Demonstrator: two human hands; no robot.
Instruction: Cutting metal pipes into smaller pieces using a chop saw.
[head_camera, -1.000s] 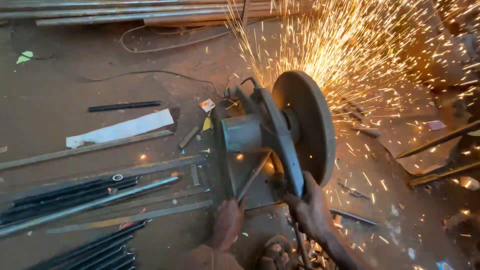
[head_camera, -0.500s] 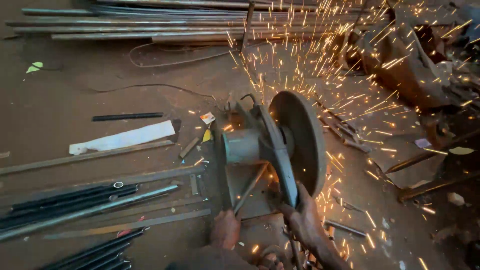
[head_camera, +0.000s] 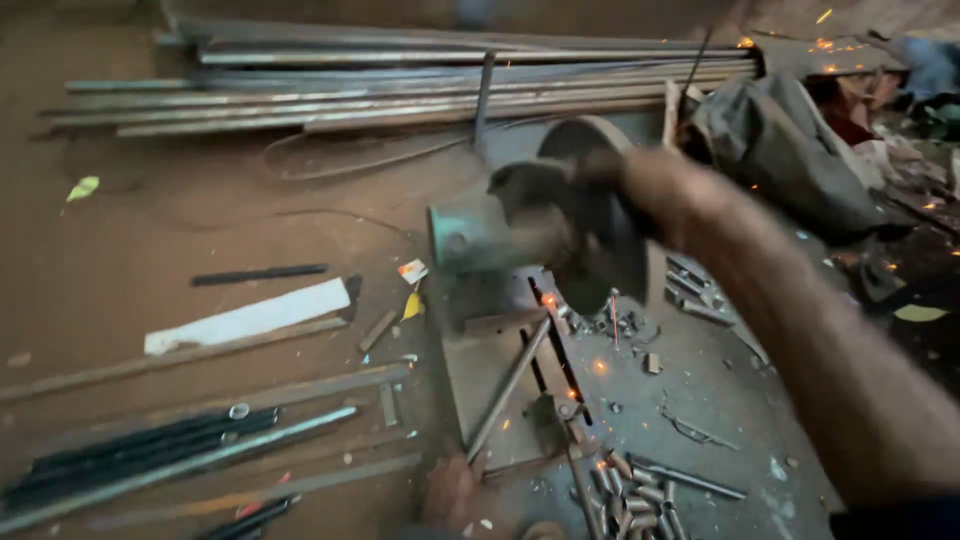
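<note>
Nearest, the left hand (head_camera: 452, 492) grips the end of a metal rod (head_camera: 508, 385) lying on the saw's base plate (head_camera: 480, 375), beside a heap of cut pieces (head_camera: 630, 490). Beyond, the right hand (head_camera: 612, 172), blurred, grasps the chop saw (head_camera: 560, 225), lifted off the rod; few sparks show, so this cut looks finished, with long bars (head_camera: 400, 85) behind uncut

Right hand (head_camera: 610, 175) motion-blurred on raised chop saw (head_camera: 540, 225); fingers indistinct, grip impossible to confirm. Saw's blade guard and motor smeared, edges lost. Right forearm ran out of frame at lower right. Left hand (head_camera: 450, 492) cut off by bottom edge, dim, at near end of thin rod (head_camera: 508, 388); contact unclear. Long steel bars (head_camera: 400, 85) cropped at left. Small cut pieces (head_camera: 630, 495) near bottom edge too small to tell apart.
</note>
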